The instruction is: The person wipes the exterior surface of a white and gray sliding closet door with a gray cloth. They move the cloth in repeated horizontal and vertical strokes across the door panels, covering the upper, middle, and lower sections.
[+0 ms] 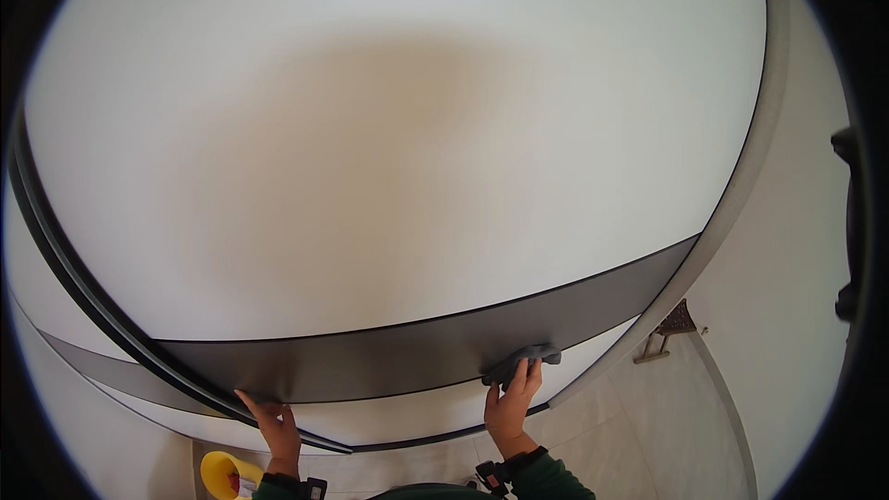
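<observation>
Gripping one bunched dark grey fabric cloth [523,363] at the lower edge of a smooth grey band [398,361] crossing a large white panel [398,176], the person's right hand [509,415] curls its fingers over it. The left hand [280,428], fingers spread, appears to touch the band's lower left. A loosened grip could drop the cloth. Beyond are one yellow plastic bucket [213,476] and one brown low stool [676,319].
</observation>
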Available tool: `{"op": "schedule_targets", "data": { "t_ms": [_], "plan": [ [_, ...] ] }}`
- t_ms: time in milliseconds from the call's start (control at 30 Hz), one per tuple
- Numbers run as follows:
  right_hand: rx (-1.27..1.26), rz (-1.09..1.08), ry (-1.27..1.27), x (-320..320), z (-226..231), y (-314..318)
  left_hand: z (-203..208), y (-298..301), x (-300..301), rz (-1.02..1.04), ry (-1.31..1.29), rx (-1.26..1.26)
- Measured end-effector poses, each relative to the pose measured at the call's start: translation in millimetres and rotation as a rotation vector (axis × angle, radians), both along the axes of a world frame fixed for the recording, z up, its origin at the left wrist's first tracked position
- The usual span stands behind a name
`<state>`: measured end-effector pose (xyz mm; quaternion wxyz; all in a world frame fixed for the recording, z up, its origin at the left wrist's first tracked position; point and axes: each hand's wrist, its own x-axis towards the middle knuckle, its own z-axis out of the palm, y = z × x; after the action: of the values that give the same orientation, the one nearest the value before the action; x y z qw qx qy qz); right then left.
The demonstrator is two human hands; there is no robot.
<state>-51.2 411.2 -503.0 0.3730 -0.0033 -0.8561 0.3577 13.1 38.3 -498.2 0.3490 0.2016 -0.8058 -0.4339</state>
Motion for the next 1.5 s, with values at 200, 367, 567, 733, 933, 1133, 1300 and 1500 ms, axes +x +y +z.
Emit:
{"op": "schedule_targets", "data": {
  "t_ms": [200, 367, 567, 733, 933, 1133, 1300, 1500],
  "plan": [
    [0.587, 0.349, 0.089, 21, 8, -22, 1, 4, -1, 0.027, 0.015, 0.029],
    [0.551, 0.191, 0.099, 4, 11, 23, -4, -1, -1, 0.009, 0.026, 0.032],
    [0.3, -0.102, 0.174, -27, 21, 105, -7, -1, -4, 0.034, 0.038, -0.001],
    [-0.104, -0.269, 0.231, -69, 15, 184, -9, 2, -6, 0.037, 0.065, 0.008],
    [-0.722, -0.266, 0.248, -109, 51, 258, -18, -6, -6, 0.007, 0.066, 0.03],
    [-0.298, -0.262, 0.422, -76, 122, 155, -17, -15, 2, -0.02, -0.015, -0.015],
    [0.255, -0.032, 0.518, -36, 121, -12, -21, -22, 6, -0.071, -0.048, 0.015],
    [0.566, 0.174, 0.533, -13, 126, -100, -17, -37, 20, -0.206, -0.089, -0.021]
  ]
}}
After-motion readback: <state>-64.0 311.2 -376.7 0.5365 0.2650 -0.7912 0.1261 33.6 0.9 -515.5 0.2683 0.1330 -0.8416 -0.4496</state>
